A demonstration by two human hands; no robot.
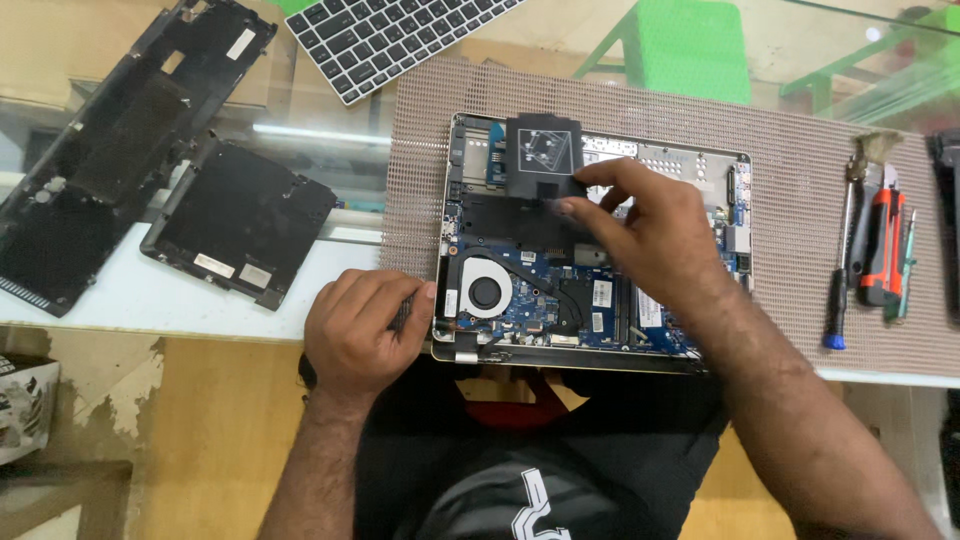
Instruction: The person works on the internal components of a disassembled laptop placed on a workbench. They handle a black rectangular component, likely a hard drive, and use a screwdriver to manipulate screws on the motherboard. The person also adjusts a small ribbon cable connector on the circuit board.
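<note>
You're at an electronics repair bench: an opened silver laptop with bare circuit board and fan [590, 250] sits on a beige mesh mat [800, 160], removed black plastic covers [150, 170] lie aside, blue-tipped screwdrivers and an orange utility knife [870, 250] wait close by.

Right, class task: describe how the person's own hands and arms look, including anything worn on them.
Both the left hand and the right hand are bare: no gloves, rings or watch visible. The forearms are bare and hairy, with no sleeves reaching them.
</note>
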